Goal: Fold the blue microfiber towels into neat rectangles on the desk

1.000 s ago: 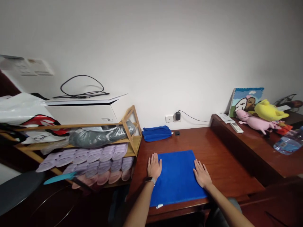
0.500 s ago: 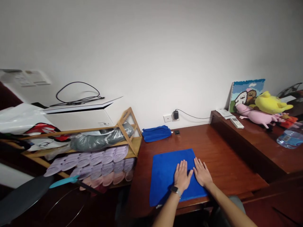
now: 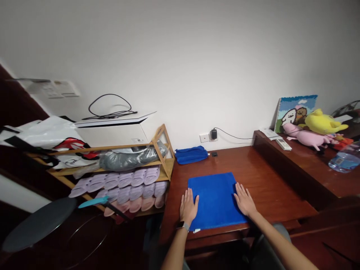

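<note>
A blue cloth lies flat on the dark wooden table in front of me. My left hand rests palm down on the cloth's near left edge, fingers stretched out. My right hand lies flat on its right edge, fingers spread. Neither hand holds anything. A pile of folded blue cloths sits at the back of the table by the wall.
A bamboo rack of lilac and pink slippers stands left of the table, with a white box and a cable on top. Plush toys, a picture, a remote and a water bottle occupy the raised ledge at right. A round stool is at lower left.
My left hand slid from the middle of the cloth, beside the right hand, back out to the cloth's left edge. The right hand stayed on the right edge. The view shifted slightly.
</note>
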Demonstrator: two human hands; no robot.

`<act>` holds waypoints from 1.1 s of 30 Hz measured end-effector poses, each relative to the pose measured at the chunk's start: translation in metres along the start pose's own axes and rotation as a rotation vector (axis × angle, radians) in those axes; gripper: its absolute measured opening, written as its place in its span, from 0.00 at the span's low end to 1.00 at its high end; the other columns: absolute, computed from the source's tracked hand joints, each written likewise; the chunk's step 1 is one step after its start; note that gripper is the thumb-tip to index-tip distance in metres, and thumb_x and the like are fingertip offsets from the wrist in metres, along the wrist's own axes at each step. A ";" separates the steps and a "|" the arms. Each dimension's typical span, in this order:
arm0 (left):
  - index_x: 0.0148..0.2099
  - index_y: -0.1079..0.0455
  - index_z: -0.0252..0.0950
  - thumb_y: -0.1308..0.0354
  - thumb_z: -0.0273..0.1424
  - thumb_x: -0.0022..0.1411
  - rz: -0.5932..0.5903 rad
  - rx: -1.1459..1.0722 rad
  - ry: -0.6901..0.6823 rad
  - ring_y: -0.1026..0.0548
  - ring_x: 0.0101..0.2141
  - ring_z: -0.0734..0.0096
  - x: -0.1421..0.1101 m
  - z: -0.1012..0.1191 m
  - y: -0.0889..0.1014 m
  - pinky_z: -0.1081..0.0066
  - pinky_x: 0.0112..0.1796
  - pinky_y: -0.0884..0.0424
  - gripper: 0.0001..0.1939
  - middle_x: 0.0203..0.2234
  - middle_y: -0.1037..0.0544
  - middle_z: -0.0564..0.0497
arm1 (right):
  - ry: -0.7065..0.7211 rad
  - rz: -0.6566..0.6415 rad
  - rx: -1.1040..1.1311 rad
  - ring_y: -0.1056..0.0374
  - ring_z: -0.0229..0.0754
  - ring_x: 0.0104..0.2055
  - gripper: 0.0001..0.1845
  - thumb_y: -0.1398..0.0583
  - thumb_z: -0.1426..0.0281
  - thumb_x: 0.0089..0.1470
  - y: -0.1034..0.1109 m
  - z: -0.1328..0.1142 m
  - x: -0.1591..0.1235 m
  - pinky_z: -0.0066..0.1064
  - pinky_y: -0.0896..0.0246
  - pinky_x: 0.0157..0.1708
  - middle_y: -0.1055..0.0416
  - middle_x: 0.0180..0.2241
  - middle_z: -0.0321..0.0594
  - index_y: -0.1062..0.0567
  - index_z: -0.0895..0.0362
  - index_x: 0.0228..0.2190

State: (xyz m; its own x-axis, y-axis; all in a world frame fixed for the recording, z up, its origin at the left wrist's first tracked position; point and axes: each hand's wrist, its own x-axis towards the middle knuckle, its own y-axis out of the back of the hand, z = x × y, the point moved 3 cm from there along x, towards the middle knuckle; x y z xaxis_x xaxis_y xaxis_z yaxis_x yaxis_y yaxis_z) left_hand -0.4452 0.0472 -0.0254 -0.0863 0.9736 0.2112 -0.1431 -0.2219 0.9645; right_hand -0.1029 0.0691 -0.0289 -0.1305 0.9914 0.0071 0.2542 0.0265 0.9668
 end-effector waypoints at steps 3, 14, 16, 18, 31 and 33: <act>0.76 0.49 0.30 0.66 0.50 0.76 0.023 -0.014 -0.009 0.44 0.71 0.56 0.001 -0.002 0.000 0.52 0.69 0.47 0.38 0.72 0.42 0.40 | 0.050 0.046 -0.006 0.62 0.45 0.77 0.38 0.64 0.52 0.71 -0.008 0.001 -0.030 0.47 0.66 0.74 0.55 0.75 0.40 0.52 0.58 0.73; 0.75 0.45 0.32 0.65 0.45 0.78 0.038 -0.096 -0.307 0.46 0.72 0.59 -0.023 0.130 0.013 0.54 0.70 0.47 0.33 0.72 0.42 0.43 | 0.052 0.052 -0.044 0.60 0.46 0.77 0.37 0.62 0.54 0.71 -0.024 0.005 -0.057 0.49 0.63 0.74 0.54 0.74 0.38 0.51 0.57 0.73; 0.76 0.49 0.34 0.66 0.46 0.78 -0.047 -0.152 -0.425 0.49 0.73 0.63 -0.034 0.185 0.003 0.56 0.71 0.48 0.34 0.73 0.44 0.46 | 0.074 0.048 -0.056 0.61 0.46 0.77 0.36 0.61 0.57 0.70 -0.024 0.005 -0.058 0.49 0.63 0.74 0.54 0.74 0.38 0.51 0.56 0.73; 0.77 0.51 0.35 0.67 0.46 0.78 -0.134 -0.180 -0.459 0.49 0.73 0.64 -0.042 0.218 -0.008 0.56 0.71 0.49 0.34 0.74 0.45 0.47 | 0.099 0.046 -0.065 0.63 0.46 0.77 0.35 0.60 0.60 0.70 -0.024 0.005 -0.059 0.48 0.64 0.74 0.55 0.75 0.37 0.51 0.55 0.73; 0.77 0.52 0.32 0.65 0.46 0.77 -0.020 0.038 -0.026 0.45 0.72 0.57 -0.065 -0.018 0.007 0.50 0.69 0.45 0.35 0.73 0.43 0.42 | 0.045 0.038 0.019 0.61 0.47 0.77 0.38 0.63 0.53 0.70 -0.018 0.002 -0.059 0.49 0.67 0.74 0.54 0.74 0.39 0.51 0.56 0.73; 0.77 0.51 0.32 0.66 0.45 0.77 -0.007 0.038 -0.043 0.45 0.72 0.58 -0.071 -0.027 0.008 0.52 0.69 0.45 0.35 0.73 0.43 0.42 | 0.041 0.022 0.007 0.61 0.47 0.77 0.38 0.63 0.53 0.70 -0.020 0.003 -0.059 0.49 0.66 0.74 0.55 0.75 0.39 0.50 0.57 0.73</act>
State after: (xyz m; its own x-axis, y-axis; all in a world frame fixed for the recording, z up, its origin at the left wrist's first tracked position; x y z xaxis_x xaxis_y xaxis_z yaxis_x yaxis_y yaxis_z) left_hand -0.4670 -0.0256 -0.0368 -0.0429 0.9767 0.2101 -0.1055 -0.2136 0.9712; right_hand -0.0970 0.0103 -0.0500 -0.1637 0.9858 0.0386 0.2644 0.0062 0.9644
